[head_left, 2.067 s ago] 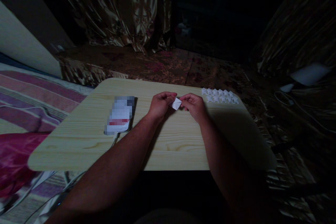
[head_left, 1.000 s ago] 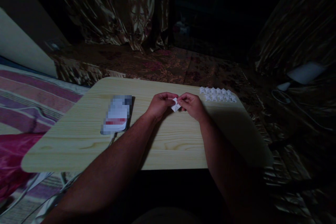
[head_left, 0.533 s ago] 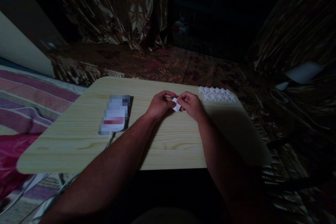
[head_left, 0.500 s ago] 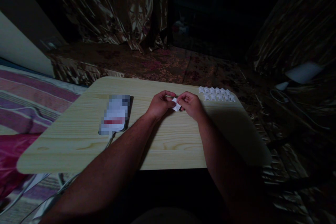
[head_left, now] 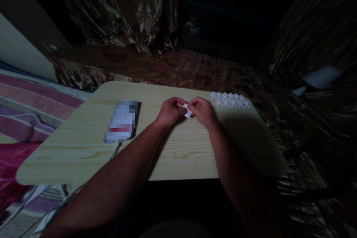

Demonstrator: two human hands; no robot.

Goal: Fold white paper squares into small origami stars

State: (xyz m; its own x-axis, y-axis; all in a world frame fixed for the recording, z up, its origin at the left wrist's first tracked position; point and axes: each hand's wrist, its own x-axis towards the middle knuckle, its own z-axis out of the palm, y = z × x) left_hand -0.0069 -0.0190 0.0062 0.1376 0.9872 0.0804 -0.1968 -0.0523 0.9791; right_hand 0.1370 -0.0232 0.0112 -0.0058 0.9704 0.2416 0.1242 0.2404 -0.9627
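Note:
A small folded white paper piece (head_left: 187, 111) is pinched between both my hands over the middle of a light wooden table (head_left: 173, 148). My left hand (head_left: 170, 111) grips its left side with curled fingers. My right hand (head_left: 203, 111) pinches its right side. Two neat rows of several small folded white paper pieces (head_left: 230, 100) lie at the table's far right corner, just beyond my right hand.
A phone (head_left: 121, 122) with a cable lies on the table left of my hands. Striped bedding (head_left: 30, 108) is at the left, a patterned dark carpet (head_left: 178, 68) and curtains behind, and white objects with cords (head_left: 315, 80) at the right.
The paper piece looks smaller and more folded than two seconds ago. Both hands stay together in the same spot; the view has drifted slightly.

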